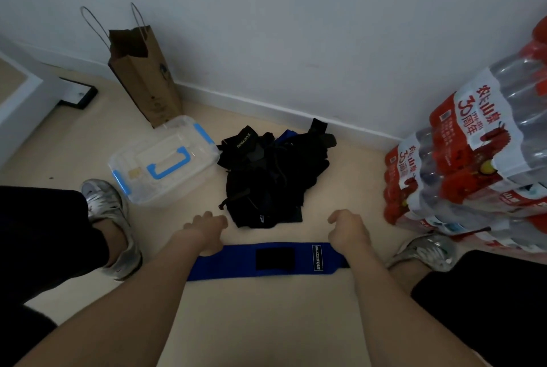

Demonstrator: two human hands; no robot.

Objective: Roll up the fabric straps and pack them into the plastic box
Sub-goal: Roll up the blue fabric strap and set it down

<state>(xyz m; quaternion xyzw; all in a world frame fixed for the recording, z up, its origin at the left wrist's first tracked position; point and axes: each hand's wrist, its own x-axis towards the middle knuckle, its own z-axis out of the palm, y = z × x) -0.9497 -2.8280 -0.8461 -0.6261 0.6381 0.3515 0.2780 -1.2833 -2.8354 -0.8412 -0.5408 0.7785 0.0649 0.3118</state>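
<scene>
the room is dim and a bit grey. soft light falls on the wall (296, 26) and floor (266, 322), with faint shadows. the black strap pile (266, 177) is so dark we can hardly see its folds. we see it all a bit fuzzy, and straight lines bend near the edges. by the floor's right edge the water bottles (518, 106) shine a little.

Plain pale wall (296, 26), grey-white, unmarked; white skirting board (266, 106) runs along its foot. Floor (266, 322) smooth, beige. Light dim and even, no hard shadows. Brown paper bag (145, 82) with cord handles stands upright against the wall, left of centre. Far left: edge of a white furniture piece (20, 100), with a dark flat frame (78, 95) on the floor beside it. Right: stacked shrink-wrapped packs of bottled water (479, 159), red and white labels.
</scene>
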